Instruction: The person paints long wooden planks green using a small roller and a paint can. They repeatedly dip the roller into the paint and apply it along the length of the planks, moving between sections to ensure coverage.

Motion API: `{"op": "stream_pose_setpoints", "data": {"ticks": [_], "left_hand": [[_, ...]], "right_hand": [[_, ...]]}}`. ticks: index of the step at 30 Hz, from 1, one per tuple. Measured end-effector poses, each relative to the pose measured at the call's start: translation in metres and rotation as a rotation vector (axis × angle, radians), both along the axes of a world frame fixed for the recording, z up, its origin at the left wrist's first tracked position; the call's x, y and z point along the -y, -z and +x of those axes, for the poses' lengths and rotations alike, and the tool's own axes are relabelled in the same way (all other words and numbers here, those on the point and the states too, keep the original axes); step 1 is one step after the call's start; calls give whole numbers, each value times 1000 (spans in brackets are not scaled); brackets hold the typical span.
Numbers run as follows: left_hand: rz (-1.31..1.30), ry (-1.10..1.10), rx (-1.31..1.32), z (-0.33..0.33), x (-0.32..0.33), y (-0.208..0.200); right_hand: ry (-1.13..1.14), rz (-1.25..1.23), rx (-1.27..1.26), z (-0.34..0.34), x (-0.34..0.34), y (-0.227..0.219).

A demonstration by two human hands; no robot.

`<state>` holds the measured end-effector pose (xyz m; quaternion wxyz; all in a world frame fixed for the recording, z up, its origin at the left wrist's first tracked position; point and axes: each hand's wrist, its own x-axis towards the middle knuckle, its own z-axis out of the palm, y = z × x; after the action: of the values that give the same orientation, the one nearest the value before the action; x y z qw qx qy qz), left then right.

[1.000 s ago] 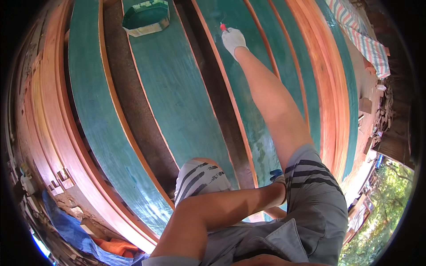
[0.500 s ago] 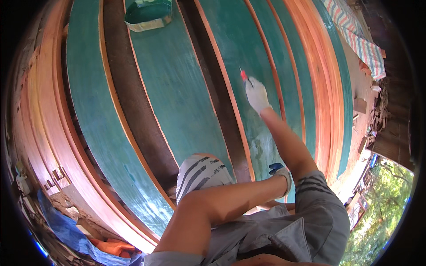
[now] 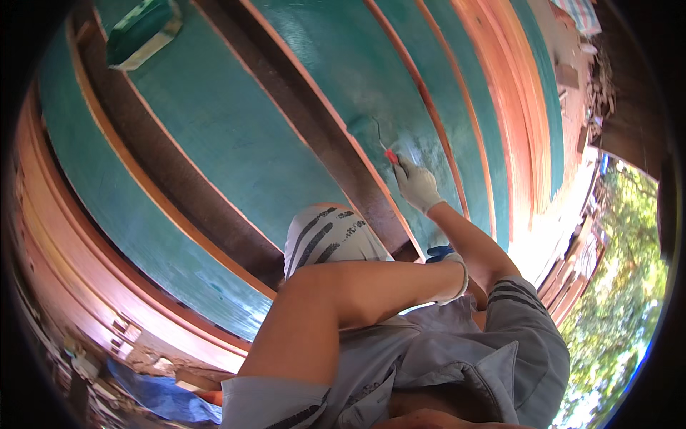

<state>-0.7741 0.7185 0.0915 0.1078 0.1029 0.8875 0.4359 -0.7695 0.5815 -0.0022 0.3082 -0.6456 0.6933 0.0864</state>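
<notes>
My right hand (image 3: 419, 187), in a white glove, is closed around the red handle of a paint roller (image 3: 390, 156). The roller's thin bent wire runs up to a green-coated sleeve that rests on a long green-painted board (image 3: 314, 50), near its left edge. Bent across my body, my left arm ends in a glove with blue on it, my left hand (image 3: 441, 253), just below my right forearm. Its fingers are mostly hidden. My knee, in grey striped cloth (image 3: 332, 236), is beside the boards.
A green paint-coated tray (image 3: 146, 36) sits on another painted board (image 3: 207, 107) at upper left. Dark gaps separate some boards. Bare reddish wood (image 3: 511, 93) lies to the right and more planks (image 3: 64, 257) to the left. A blue tarp (image 3: 168, 397) is at lower left.
The view has turned and shifted, so the boards slant more and the tray appears farther left. My right hand has come nearer to my body with the roller; its sleeve now shows clearly.
</notes>
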Motion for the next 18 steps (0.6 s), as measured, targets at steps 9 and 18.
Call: {"op": "stream_pose_setpoints", "data": {"ticks": [9, 18], "left_hand": [[-56, 141, 115, 34, -29, 11], [-129, 272, 501, 68, 17, -81]], "right_hand": [[-29, -42, 94, -23, 5, -9], [-66, -91, 61, -67, -70, 18]]}}
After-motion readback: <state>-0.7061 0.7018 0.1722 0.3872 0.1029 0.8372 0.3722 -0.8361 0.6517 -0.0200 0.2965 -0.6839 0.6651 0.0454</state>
